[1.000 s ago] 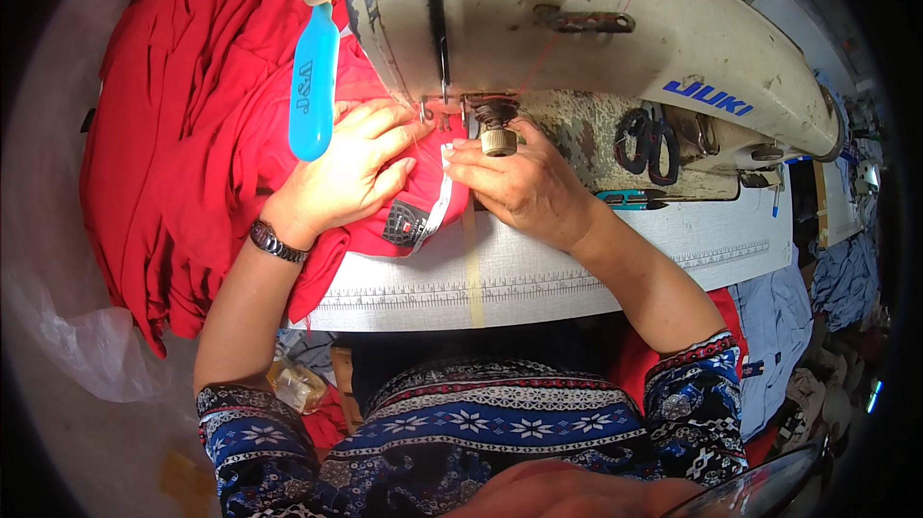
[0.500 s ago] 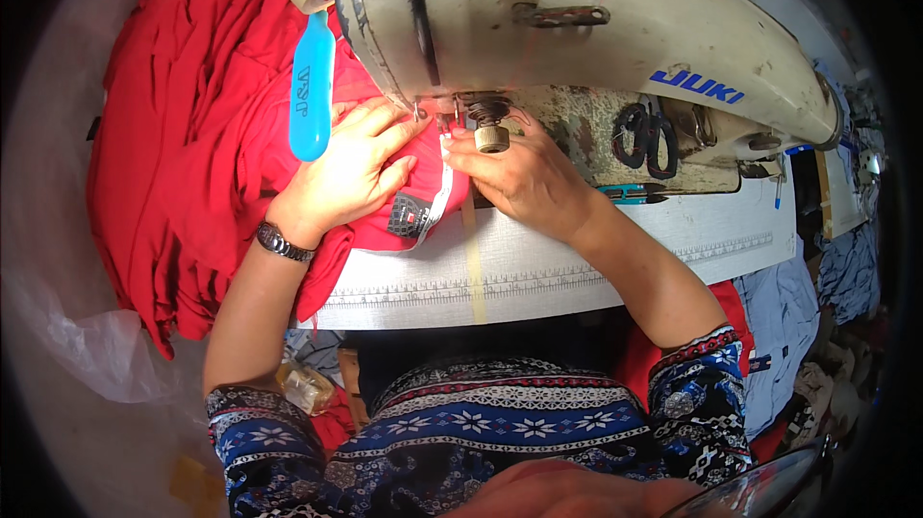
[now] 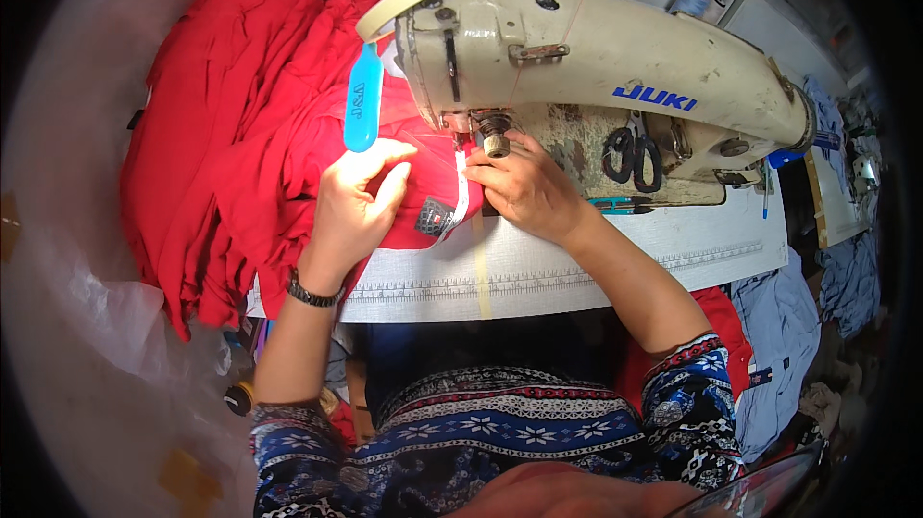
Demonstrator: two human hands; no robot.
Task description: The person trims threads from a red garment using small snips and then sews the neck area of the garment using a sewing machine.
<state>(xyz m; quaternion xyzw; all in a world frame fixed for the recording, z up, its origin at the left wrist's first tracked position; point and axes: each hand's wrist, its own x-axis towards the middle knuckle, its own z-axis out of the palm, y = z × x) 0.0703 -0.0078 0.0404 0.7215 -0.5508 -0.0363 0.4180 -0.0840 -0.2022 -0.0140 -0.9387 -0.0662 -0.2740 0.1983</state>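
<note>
A red garment (image 3: 428, 172) lies under the needle end of a cream sewing machine (image 3: 577, 47). A white printed strip (image 3: 461, 182) runs along its edge, and a dark grey label (image 3: 436, 217) sits beside that strip. My left hand (image 3: 358, 196) has curled fingers on the red cloth, left of the needle, the thumb bent toward the index finger; the fingertips are partly hidden. My right hand (image 3: 531, 193) holds the garment's edge by the white strip, close to the presser foot (image 3: 461, 138). Its fingertips are partly behind the tension knob (image 3: 496, 145).
A blue tag (image 3: 363, 100) hangs below a tape roll (image 3: 418, 1) on the machine head. Black-handled scissors (image 3: 632, 158) and teal thread snips (image 3: 620, 205) lie on the right. A ruler strip (image 3: 577, 280) runs along the table's front. More red cloth (image 3: 231, 134) is heaped at left.
My left hand has drawn back from the needle, its fingers going from flat to curled. The right hand stays by the white strip. The whole view has shifted somewhat.
</note>
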